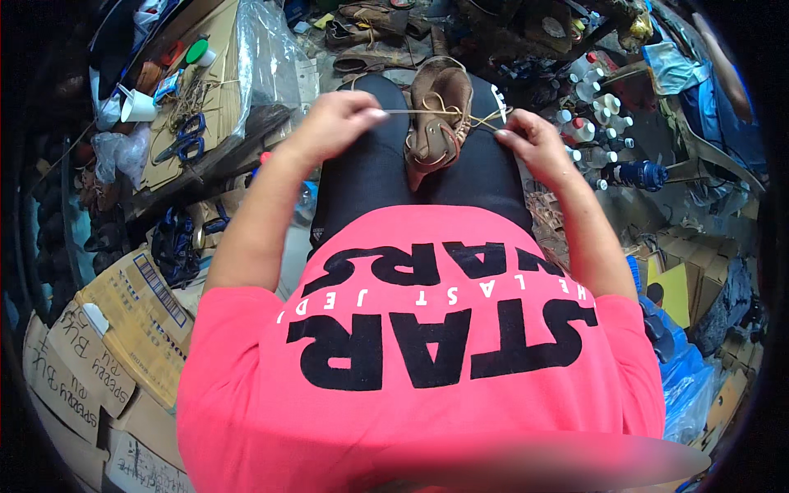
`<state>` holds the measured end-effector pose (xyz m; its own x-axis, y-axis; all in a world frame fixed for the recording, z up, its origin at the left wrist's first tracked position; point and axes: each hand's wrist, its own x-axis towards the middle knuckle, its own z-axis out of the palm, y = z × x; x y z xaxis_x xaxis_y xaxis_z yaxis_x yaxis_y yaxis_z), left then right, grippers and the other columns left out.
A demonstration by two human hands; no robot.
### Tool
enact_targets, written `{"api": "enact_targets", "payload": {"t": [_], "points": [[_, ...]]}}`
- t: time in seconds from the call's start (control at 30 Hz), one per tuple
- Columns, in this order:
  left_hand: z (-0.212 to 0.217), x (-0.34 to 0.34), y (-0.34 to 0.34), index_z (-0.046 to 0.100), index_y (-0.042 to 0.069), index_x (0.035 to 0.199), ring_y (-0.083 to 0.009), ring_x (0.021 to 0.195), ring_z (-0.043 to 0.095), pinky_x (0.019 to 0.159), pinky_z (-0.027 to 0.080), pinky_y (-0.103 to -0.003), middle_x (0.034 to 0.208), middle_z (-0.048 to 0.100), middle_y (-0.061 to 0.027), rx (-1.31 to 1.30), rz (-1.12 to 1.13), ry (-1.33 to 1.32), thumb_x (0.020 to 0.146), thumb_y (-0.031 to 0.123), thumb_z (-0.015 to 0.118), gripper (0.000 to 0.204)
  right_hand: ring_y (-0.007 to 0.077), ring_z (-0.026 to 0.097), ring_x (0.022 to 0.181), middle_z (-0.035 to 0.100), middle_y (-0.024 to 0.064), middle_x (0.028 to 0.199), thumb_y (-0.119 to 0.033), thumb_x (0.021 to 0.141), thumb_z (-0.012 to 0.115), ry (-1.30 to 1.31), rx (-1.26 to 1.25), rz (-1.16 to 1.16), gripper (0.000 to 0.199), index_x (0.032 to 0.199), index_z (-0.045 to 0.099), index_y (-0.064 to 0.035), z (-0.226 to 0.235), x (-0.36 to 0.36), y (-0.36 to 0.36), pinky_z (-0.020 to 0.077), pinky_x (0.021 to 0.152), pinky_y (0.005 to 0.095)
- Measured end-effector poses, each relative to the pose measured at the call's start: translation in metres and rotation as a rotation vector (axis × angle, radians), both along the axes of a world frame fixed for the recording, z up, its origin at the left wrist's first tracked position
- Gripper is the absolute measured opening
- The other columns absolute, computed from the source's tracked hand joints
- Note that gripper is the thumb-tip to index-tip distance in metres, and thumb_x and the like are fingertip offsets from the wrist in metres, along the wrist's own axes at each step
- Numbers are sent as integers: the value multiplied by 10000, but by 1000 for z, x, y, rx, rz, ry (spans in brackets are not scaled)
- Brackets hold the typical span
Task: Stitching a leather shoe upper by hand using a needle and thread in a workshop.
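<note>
A brown leather shoe rests on my lap between my thighs. Its thin tan shoelace comes out of the eyelets and is pulled taut to both sides. On the left, my left hand pinches one end of the lace above my thigh. My right hand pinches the other end at the right, beside my other thigh. Neither hand touches the shoe itself. Whether the lace is knotted at the shoe is too small to tell.
At the left, blue-handled scissors and a white cup lie on a cardboard-covered bench. More brown shoes are ahead. Several bottles stand at the right. Cardboard boxes fill the lower left.
</note>
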<state>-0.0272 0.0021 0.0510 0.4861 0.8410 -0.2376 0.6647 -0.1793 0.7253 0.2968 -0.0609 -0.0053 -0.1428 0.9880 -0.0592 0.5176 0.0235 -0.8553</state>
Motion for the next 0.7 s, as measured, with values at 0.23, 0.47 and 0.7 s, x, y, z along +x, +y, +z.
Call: {"api": "enact_targets", "payload": {"t": [0.23,0.47,0.7], "points": [[-31,-151,29,664,29,1009,-140,845,590,789,449,-277,852,648,-50,41,352,42,886,203,582,228,134,576,822,643,61,872,-161,881,608,-306,-234,-317,207,1030,613,-16,-43,163,-40,452,785,274],[-2,39,22,606,71,1142,-286,1157,529,974,409,-362,1236,561,-150,580,-119,-148,748,245,723,446,170,592,939,631,74,969,-74,842,609,-131,-160,-121,269,1106,654,-70,-17,87,-9,438,869,280],[-9,109,50,613,9,956,-197,878,631,770,482,-319,900,662,-90,103,-360,116,752,262,747,352,138,591,843,599,40,879,-40,782,686,71,75,69,126,907,682,-55,13,-5,28,469,763,264]]}}
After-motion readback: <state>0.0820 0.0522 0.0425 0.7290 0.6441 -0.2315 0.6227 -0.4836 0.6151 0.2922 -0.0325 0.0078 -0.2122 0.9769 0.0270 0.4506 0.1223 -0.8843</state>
